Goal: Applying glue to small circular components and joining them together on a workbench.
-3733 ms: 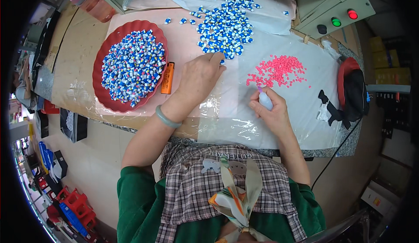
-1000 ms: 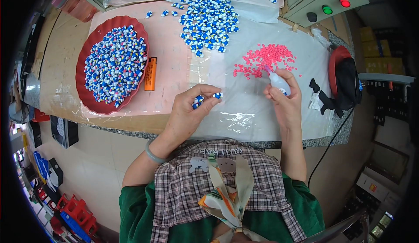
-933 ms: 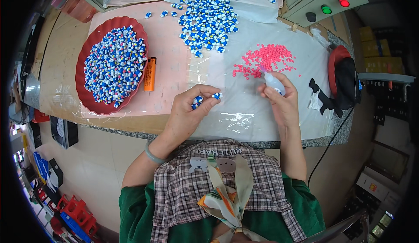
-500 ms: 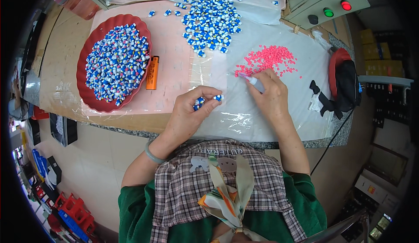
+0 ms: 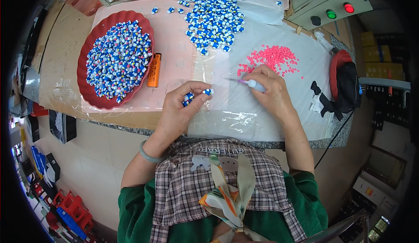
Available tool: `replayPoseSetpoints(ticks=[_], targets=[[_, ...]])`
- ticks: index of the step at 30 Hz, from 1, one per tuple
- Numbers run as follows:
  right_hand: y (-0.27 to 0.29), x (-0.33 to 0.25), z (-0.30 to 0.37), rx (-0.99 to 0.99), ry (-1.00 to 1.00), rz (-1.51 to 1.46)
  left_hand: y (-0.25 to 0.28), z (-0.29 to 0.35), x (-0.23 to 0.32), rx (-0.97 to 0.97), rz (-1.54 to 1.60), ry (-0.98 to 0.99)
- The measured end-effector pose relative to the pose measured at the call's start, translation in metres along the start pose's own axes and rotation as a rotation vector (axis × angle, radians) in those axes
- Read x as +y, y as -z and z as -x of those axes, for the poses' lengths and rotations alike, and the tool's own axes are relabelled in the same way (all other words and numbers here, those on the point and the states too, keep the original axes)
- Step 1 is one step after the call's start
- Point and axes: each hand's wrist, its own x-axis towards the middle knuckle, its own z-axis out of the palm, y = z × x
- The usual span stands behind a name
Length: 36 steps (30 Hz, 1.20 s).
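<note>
Between thumb and forefinger, my left hand (image 5: 175, 110) pinches a small blue-and-white piece (image 5: 208, 92). Several more such pieces (image 5: 188, 98) are tucked in its curled fingers. A small squeeze bottle (image 5: 255, 85) with a purple needle tip is gripped in my right hand (image 5: 273, 89). Its thin needle points left, apart from the pinched piece. Just beyond my right hand lie many small pink bits (image 5: 274, 57), spread on the white sheet. Farther off, a heap of blue-and-white pieces (image 5: 214, 22) covers the middle of the table.
At left stands a red scalloped tray (image 5: 83, 68) piled with blue-and-white pieces, some showing pink. An orange-and-black oblong object (image 5: 154, 71) lies beside it. A grey box with lit buttons (image 5: 331, 14) stands at back right, and a black-and-red pouch (image 5: 347, 83) at the right edge.
My left hand has moved left, away from my right hand, still pinching the piece. The bottle in my right hand has turned so that its tip points more directly left.
</note>
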Motion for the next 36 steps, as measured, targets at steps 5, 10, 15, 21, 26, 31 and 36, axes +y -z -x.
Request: replayPoseSetpoints(ticks=[5,10,15,21,26,31,36], targets=[[0.01,-0.006,-0.006,-0.119,0.045,0.088,0.006,0.002,-0.001,0.009,-0.011,0.014],[0.016,-0.008,-0.009,-0.202,0.074,0.181,0.012,0.003,-0.003,-0.004,-0.018,-0.002],[0.013,-0.001,-0.004,-0.167,0.063,0.114,0.011,0.003,-0.003,0.009,-0.011,-0.001],[0.001,-0.01,0.009,-0.108,-0.171,-0.7,-0.004,0.001,-0.004,-0.065,-0.068,-0.039],[-0.013,-0.031,0.013,-0.1,-0.263,-0.949,-0.018,-0.001,-0.001,-0.148,-0.117,-0.088],[-0.018,-0.037,0.013,-0.133,-0.338,-0.869,-0.024,-0.001,0.001,-0.087,-0.172,-0.162],[-0.019,-0.039,0.014,-0.156,-0.379,-0.86,-0.026,-0.001,0.006,-0.119,-0.296,-0.255]])
